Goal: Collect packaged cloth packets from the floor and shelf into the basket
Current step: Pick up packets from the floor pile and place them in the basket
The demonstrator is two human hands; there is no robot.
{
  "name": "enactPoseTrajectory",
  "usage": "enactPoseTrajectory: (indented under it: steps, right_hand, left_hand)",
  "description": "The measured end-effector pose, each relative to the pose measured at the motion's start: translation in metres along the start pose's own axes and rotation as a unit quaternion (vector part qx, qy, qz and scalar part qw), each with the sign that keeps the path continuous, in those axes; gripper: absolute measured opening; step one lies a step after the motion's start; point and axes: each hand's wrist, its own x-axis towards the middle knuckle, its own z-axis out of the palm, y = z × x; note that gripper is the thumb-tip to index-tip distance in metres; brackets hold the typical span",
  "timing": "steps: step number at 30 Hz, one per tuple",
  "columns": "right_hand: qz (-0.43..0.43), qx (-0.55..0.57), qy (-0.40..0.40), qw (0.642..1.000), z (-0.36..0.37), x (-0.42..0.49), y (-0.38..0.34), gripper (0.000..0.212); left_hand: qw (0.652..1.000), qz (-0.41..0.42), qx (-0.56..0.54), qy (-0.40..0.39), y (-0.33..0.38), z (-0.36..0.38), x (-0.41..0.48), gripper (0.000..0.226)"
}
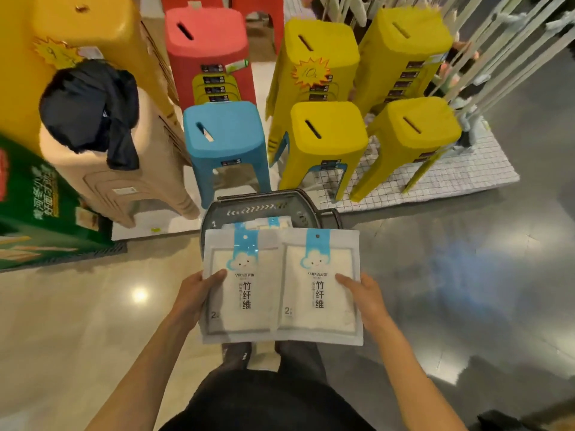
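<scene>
Two flat white cloth packets with blue cloud labels are held side by side above the floor. My left hand [194, 298] grips the left packet [241, 284] by its left edge, thumb on top. My right hand [362, 295] grips the right packet [320, 283] by its right edge. Just beyond them stands a dark grey basket [264, 209] on the floor, its near half hidden by the packets. Inside it, more white packets [267, 223] with blue labels show.
Stacks of plastic stools stand behind the basket: a blue one [225, 135], yellow ones [328, 135], a red one [205, 42], a beige one [124, 181] with a dark cloth on it. A green carton [34, 200] is at left. A checked mat [435, 178] lies at right.
</scene>
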Motion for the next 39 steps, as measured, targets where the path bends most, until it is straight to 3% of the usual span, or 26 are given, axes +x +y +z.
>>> enactPoseTrajectory:
  steps: [7, 13, 19, 24, 27, 33, 39]
  right_hand:
    - [0.031, -0.078, -0.041, 0.996, 0.002, 0.108, -0.033, 0.016]
    - [0.058, -0.109, -0.051, 0.991, 0.025, 0.194, -0.02, 0.017]
    - [0.052, -0.13, -0.073, 0.987, 0.076, 0.29, 0.031, 0.014]
    - [0.06, -0.135, -0.077, 0.986, 0.113, 0.385, 0.082, 0.026]
    - [0.052, -0.13, -0.074, 0.987, 0.129, 0.436, 0.111, 0.022]
    - [0.056, -0.129, -0.065, 0.988, 0.152, 0.529, 0.175, 0.028]
    - [0.026, -0.153, -0.062, 0.986, 0.178, 0.589, 0.212, 0.012]
  left_hand:
    - [0.996, -0.041, -0.02, 0.082, 0.007, 0.045, 0.064, 0.021]
    - [0.994, -0.062, -0.036, 0.088, -0.005, 0.062, 0.135, 0.02]
    - [0.993, -0.064, -0.021, 0.097, -0.039, 0.068, 0.234, 0.02]
    - [0.991, -0.046, -0.018, 0.124, -0.079, 0.068, 0.33, 0.013]
    - [0.991, -0.038, -0.02, 0.129, -0.103, 0.069, 0.383, 0.019]
    - [0.991, -0.035, -0.026, 0.123, -0.145, 0.075, 0.476, 0.011]
    - [0.991, -0.028, 0.003, 0.132, -0.169, 0.065, 0.538, 0.007]
